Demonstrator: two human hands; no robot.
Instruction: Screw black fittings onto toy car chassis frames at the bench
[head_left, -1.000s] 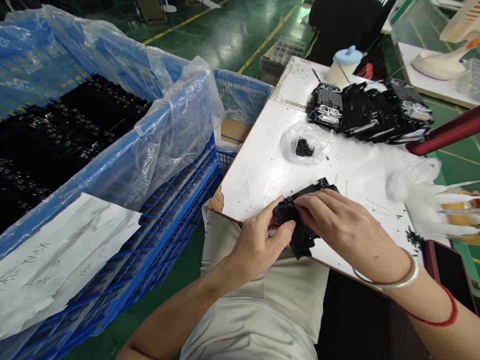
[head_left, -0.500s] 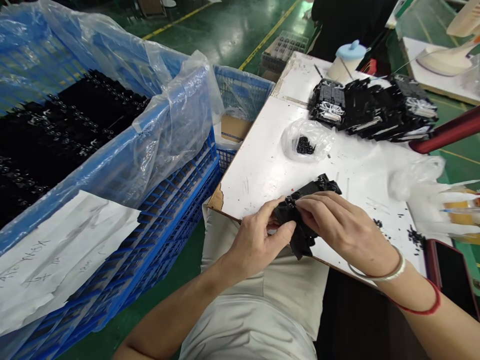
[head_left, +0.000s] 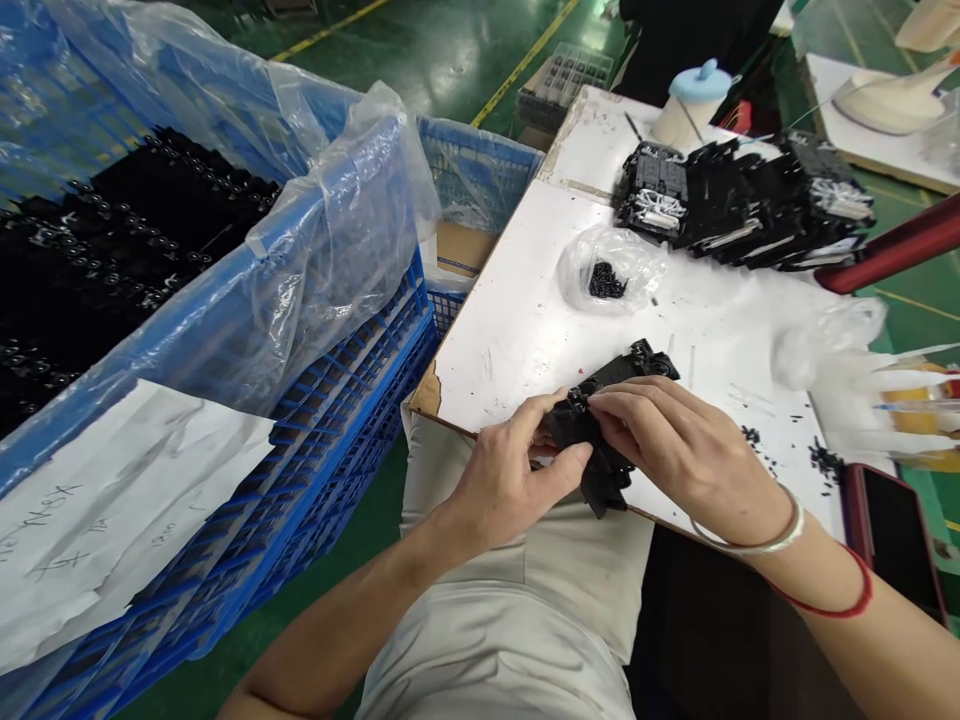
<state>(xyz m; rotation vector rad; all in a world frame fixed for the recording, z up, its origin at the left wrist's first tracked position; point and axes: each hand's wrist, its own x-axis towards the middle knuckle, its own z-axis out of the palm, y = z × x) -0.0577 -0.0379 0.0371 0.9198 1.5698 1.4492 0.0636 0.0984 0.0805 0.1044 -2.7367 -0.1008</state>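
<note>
A black moulded plastic part [head_left: 619, 370] lies tilted across the table's front edge, its near end jutting over my lap. My left hand [head_left: 517, 465] grips its left end, thumb on the near side and fingers on the far side. Bent over the middle of the part is my right hand [head_left: 667, 440], its thumb and fingertips pinched together against the top face. Whatever sits between those fingertips is too small or hidden to make out. Farther up the table, a clear plastic bag [head_left: 637, 270] lies open around a heap of small black pieces [head_left: 606, 281].
On my left stands a blue crate [head_left: 352, 400] lined with plastic film and stacked with black parts [head_left: 135, 230]. More black assemblies [head_left: 742, 200] are piled at the table's back, near a lidded cup [head_left: 694, 105]. Loose black bits [head_left: 825, 460] and a phone [head_left: 896, 540] lie at right.
The whole view has shifted slightly. Both hands keep the same places on the black plastic part, with no clear change in grip.
</note>
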